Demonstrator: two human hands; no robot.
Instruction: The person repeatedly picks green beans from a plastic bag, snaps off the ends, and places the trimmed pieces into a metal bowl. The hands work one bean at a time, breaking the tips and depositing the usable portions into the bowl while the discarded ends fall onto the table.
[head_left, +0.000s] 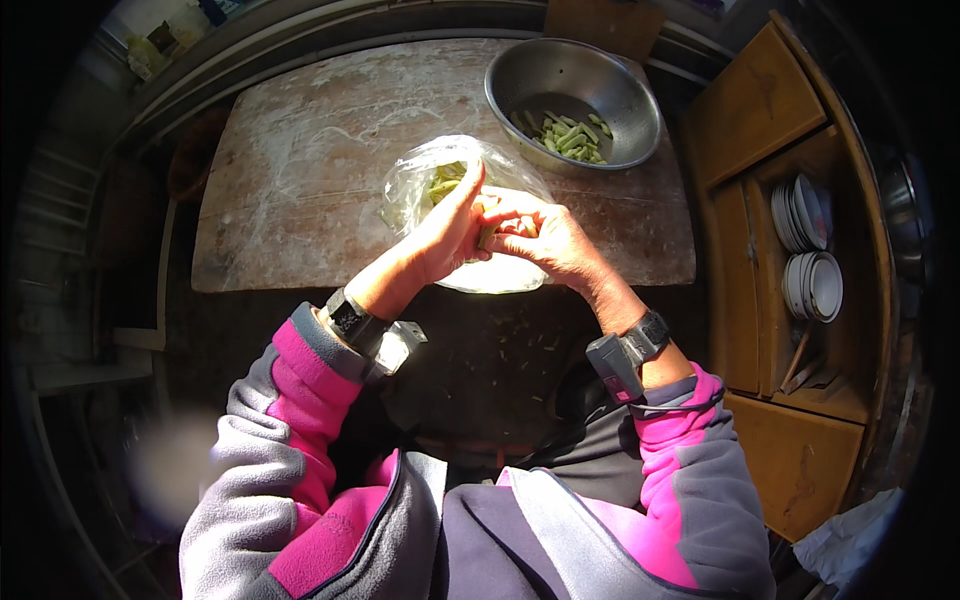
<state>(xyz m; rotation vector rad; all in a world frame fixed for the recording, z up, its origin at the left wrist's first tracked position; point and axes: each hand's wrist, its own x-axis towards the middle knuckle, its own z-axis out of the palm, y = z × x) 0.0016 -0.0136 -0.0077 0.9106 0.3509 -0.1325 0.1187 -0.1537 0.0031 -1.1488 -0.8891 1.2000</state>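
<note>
Over the near edge of the table, my left hand (450, 229) and my right hand (551, 232) meet at the fingertips. Pinched between them is a green bean pod (487, 235), partly hidden by the fingers. My left thumb points up and away. Behind the hands lies a clear plastic bag (409, 176), its mouth open, with more green pods (445, 181) inside. Beyond my right hand, a stainless steel basin (577, 67) holds short cut green pieces (574, 139). Something bright white (495, 277), overexposed, shows beneath my hands at the table edge.
The worn wooden table (300, 172) bears whitish smears. To the right stands a wooden cabinet (757, 105) with stacked bowls (814, 285) and plates (795, 214) on an open shelf. Small scraps dot the dark floor (495, 367). Each wrist wears a strapped device.
</note>
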